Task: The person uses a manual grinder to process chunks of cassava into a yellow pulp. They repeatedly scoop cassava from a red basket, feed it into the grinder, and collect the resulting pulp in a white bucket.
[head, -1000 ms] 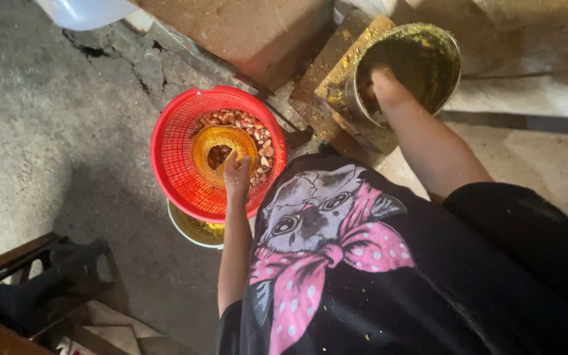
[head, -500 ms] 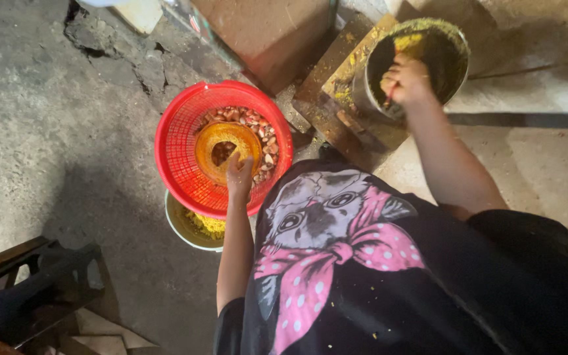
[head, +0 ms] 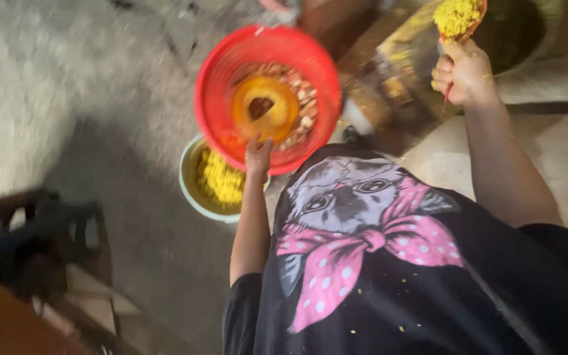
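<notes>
left hand (head: 258,152): fingers grip near rim of red basket (head: 218,79), centre of scene, above a bowl (head: 189,190) of yellow mash on the floor | right hand (head: 463,73): fingers closed on scoop (head: 458,16) heaped with yellow mash, far right, beside dark pot (head: 514,39)

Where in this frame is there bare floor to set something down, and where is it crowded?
Bare grey concrete floor lies open to the side of the red plastic sieve basket and pale bowl of yellow mash. A tan slab beyond the right hand looks free. It is crowded between sieve and dark pot, where the left hand grips the sieve rim and the right lifts a heaped scoop.
</notes>
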